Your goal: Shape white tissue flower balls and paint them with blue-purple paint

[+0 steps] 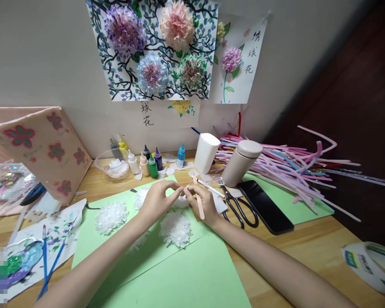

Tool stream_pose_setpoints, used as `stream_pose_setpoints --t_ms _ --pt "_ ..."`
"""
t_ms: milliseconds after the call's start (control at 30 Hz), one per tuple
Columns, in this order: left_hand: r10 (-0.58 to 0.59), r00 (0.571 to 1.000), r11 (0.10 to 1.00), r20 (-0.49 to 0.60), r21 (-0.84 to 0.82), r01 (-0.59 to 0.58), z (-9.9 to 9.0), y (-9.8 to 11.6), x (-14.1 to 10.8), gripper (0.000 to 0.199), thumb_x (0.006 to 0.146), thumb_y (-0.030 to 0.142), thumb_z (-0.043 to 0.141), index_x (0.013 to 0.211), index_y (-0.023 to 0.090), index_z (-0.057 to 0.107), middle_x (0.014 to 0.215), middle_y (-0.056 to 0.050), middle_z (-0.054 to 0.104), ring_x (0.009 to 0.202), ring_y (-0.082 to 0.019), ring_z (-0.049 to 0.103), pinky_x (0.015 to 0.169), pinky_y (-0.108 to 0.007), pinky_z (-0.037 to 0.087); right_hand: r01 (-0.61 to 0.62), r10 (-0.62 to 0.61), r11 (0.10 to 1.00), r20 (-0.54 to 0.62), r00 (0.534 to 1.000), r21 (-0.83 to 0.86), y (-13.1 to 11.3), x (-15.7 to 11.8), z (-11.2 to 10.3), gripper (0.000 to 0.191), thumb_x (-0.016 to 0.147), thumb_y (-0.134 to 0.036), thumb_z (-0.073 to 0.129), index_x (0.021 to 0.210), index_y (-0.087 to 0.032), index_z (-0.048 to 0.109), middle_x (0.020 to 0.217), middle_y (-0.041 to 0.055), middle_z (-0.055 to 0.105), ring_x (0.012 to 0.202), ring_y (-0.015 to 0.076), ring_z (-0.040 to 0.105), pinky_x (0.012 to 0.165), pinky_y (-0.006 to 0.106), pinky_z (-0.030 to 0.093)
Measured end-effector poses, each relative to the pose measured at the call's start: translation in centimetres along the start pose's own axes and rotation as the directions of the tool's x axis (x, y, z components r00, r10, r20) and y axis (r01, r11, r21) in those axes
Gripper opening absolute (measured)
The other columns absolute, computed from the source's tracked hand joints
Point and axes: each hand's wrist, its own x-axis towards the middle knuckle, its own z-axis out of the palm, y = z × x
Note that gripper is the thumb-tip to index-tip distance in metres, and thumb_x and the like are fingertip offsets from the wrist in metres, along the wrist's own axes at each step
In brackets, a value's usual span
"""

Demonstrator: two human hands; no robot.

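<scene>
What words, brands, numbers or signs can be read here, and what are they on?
"绣球花": on the right-hand wall sheet.
"球花": on the lower wall sheet, its top covered.
Too blurred to read: the lettering on the tape roll.

Left forearm, bare: slants up and rightward from the lower edge. Left hand: shows its back, thumb and fingers in a pinch. Right forearm, bare: slants up and leftward. Right hand: curls inward, its fingertips just beside the left hand's.
</scene>
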Motion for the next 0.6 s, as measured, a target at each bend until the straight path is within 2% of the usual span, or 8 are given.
stream_pose_setpoints --t_ms 267,600 --pt "0.023 1.000 0.998 0.005 0.063 -0.023 0.14 0.26 -0.15 0.024 0.081 0.038 0.048 0.080 0.020 0.064 0.083 -0.001 0.067 0.078 -0.017 0.059 0.070 -0.026 0.042 0.027 -0.027 0.998 0.007 1.000 -0.049 -0.01 -0.06 -0.10 0.014 0.082 -0.024 0.048 0.073 -0.019 0.057 0.064 -0.0003 0.058 0.058 0.0123 0.053 0.058 0.022 0.041" --pt "0.020 1.000 0.993 0.009 0.115 -0.021 0.20 0.02 -0.28 0.020 0.082 0.034 0.046 0.081 0.022 0.062 0.082 0.001 0.067 0.077 -0.016 0.059 0.069 -0.025 0.041 0.048 -0.048 0.999 0.003 0.999 -0.022 0.57 -0.14 0.25 0.015 0.082 -0.023 0.046 0.074 -0.018 0.057 0.067 0.0006 0.059 0.061 0.0127 0.054 0.059 0.023 0.042"
